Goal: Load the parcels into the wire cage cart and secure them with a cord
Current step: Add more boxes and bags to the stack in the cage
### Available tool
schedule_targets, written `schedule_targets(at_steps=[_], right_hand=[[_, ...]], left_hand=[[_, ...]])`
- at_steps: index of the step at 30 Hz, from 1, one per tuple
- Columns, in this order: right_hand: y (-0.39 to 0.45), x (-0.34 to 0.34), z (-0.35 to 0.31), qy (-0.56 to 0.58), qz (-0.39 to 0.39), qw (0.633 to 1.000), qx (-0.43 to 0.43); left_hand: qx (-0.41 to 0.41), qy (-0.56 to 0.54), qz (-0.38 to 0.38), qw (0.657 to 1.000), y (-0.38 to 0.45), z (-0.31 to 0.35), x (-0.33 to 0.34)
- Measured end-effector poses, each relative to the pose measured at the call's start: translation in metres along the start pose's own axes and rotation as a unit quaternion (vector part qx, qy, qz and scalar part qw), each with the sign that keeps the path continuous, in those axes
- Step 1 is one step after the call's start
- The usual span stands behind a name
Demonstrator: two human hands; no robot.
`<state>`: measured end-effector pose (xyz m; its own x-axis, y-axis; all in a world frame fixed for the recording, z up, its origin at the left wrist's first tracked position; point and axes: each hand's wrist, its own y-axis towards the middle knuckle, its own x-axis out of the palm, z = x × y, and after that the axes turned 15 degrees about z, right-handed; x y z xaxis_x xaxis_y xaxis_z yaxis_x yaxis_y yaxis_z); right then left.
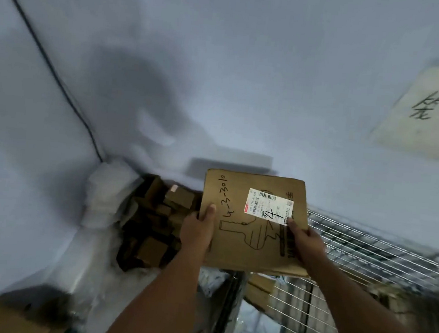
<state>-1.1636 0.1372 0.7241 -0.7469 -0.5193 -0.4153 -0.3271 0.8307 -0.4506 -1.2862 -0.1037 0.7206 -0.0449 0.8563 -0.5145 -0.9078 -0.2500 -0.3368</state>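
Observation:
I hold a flat brown cardboard parcel point(250, 230) in both hands, lifted above the left corner of the wire cage cart point(365, 248). It carries a white shipping label and black handwritten numbers. My left hand point(198, 229) grips its left edge, thumb on top. My right hand point(306, 240) grips its right edge near the label. Inside the cart, below the parcel, lie more cardboard parcels point(260, 289) and plastic mailer bags point(254, 331). No cord is identifiable.
A heap of small brown boxes point(154, 227) fills the corner on the floor, beside white foam packing point(106, 199). A black cable point(49, 69) runs down the wall. A paper sign point(430, 113) hangs at right. Another box point(14, 318) sits bottom left.

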Motion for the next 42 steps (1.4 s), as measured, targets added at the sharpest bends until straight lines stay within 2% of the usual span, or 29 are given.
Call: schedule_targets(at_steps=[4, 9, 12, 17, 20, 26, 28, 31, 36, 39, 42], right_hand=[[0.036, -0.07, 0.043, 0.013, 0.064, 0.994, 0.083], [0.03, -0.132, 0.133, 0.009, 0.149, 0.972, 0.181], [0.021, -0.157, 0.188, 0.007, 0.185, 0.953, 0.239], [0.033, -0.175, 0.275, -0.045, 0.246, 0.917, 0.312], [0.055, -0.182, 0.315, -0.075, 0.241, 0.909, 0.333], [0.153, -0.191, 0.381, -0.064, 0.192, 0.93, 0.306], [0.194, -0.191, 0.402, -0.058, 0.149, 0.935, 0.317], [0.249, -0.193, 0.432, -0.05, 0.151, 0.935, 0.318], [0.324, -0.168, 0.475, 0.0, 0.117, 0.949, 0.292], [0.36, -0.142, 0.49, 0.014, 0.096, 0.954, 0.282], [0.393, -0.111, 0.496, 0.041, 0.092, 0.958, 0.268]], left_hand=[[-0.007, 0.021, -0.079, 0.997, -0.038, -0.005, 0.09], [0.032, 0.078, -0.177, 0.981, -0.081, -0.056, 0.164], [0.053, 0.14, -0.221, 0.964, -0.106, -0.092, 0.196], [0.033, 0.229, -0.258, 0.938, -0.133, -0.155, 0.244], [0.021, 0.276, -0.268, 0.923, -0.138, -0.19, 0.277], [-0.004, 0.291, -0.275, 0.916, -0.146, -0.237, 0.357], [0.016, 0.308, -0.275, 0.911, -0.143, -0.253, 0.391], [0.053, 0.302, -0.276, 0.911, -0.135, -0.269, 0.45], [0.02, 0.24, -0.276, 0.93, -0.102, -0.299, 0.52], [-0.005, 0.255, -0.284, 0.924, -0.077, -0.319, 0.552], [0.01, 0.262, -0.293, 0.919, -0.049, -0.327, 0.569]])
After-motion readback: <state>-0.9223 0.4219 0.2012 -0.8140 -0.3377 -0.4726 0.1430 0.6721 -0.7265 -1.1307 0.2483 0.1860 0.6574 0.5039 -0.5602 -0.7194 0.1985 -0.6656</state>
